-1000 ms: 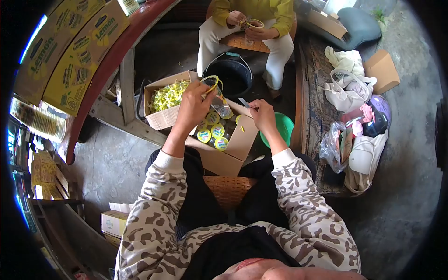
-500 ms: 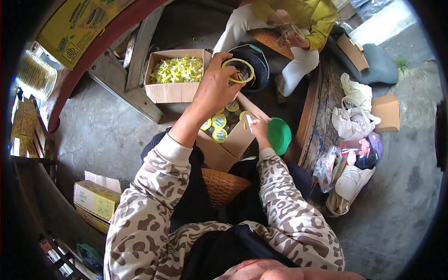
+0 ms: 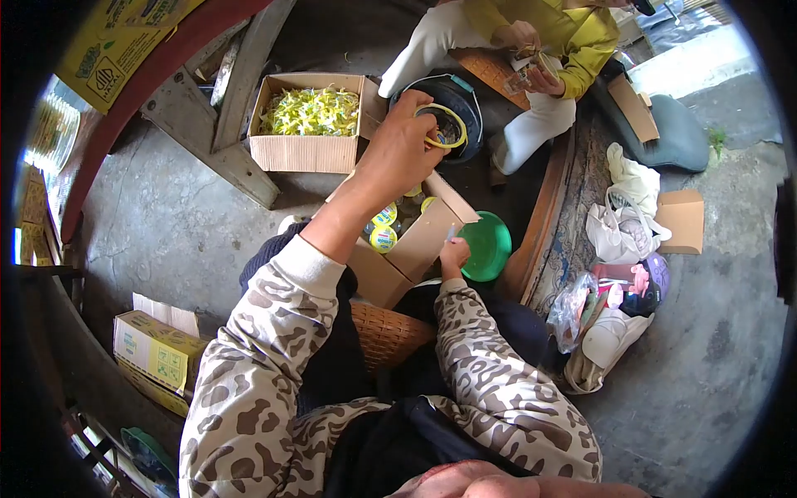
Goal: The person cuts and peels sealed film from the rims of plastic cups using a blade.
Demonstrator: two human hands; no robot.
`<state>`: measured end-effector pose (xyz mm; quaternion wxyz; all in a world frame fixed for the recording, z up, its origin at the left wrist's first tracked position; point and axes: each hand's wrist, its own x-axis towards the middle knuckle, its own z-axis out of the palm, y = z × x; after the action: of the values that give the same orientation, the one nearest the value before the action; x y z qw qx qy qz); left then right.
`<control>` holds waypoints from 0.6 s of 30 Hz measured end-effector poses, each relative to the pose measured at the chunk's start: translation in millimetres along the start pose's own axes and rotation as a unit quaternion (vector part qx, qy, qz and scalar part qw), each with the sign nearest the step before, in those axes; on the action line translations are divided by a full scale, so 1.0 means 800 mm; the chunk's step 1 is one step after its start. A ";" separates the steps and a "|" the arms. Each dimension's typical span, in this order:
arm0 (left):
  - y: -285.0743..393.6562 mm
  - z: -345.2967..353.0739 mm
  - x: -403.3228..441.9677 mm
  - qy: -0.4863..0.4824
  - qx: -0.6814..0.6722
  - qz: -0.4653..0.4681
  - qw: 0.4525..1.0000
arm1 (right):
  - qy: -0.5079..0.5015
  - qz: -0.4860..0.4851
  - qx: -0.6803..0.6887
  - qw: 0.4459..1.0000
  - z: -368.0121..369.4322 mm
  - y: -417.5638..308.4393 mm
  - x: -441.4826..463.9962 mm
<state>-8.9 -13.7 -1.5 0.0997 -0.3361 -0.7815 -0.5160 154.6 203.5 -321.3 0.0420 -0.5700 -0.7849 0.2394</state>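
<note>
My left hand [image 3: 398, 149] is raised and closed around the edge of a clear plastic cup with a yellow rim [image 3: 462, 137]. The cup is tilted with its mouth facing me. Lower down, my right hand [image 3: 453, 254] pinches a thin pale strip [image 3: 451, 233] pointing upward; its kind is too small to tell. This hand is beside an open cardboard box [image 3: 427, 239], near a green basin [image 3: 490, 247]. Inside the box are several cups with yellow lemon-printed lids [image 3: 383, 239], partly hidden by my left forearm.
A cardboard box [image 3: 300, 156] of yellow-green strips [image 3: 311, 112] stands ahead, beside a black bucket [image 3: 471, 112]. Opposite sits a person in a yellow-green top [image 3: 573, 41], handling a clear cup. A woven basket [image 3: 386, 332] is between my legs. Bags [image 3: 623, 224] lie right.
My view has shifted a little. My left hand still holds the cup, now slightly farther right in view. The strip in my right hand has turned more upright.
</note>
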 end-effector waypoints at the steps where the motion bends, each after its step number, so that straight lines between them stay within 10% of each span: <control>1: 0.000 0.001 0.000 0.002 -0.003 -0.001 1.000 | 0.002 -0.058 0.022 0.998 0.000 -0.002 0.001; 9: -0.002 -0.003 -0.002 0.029 -0.002 0.017 0.999 | -0.039 -0.039 -0.010 0.998 0.025 0.029 0.040; 18: -0.010 -0.010 0.006 0.042 -0.043 0.019 0.998 | -0.205 -0.059 0.501 0.838 -0.063 -0.059 0.041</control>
<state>-19.2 -20.6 -0.9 0.1275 -0.3330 -0.7471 -0.5610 118.6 239.1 -264.0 0.1742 -0.3612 -0.5804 0.7087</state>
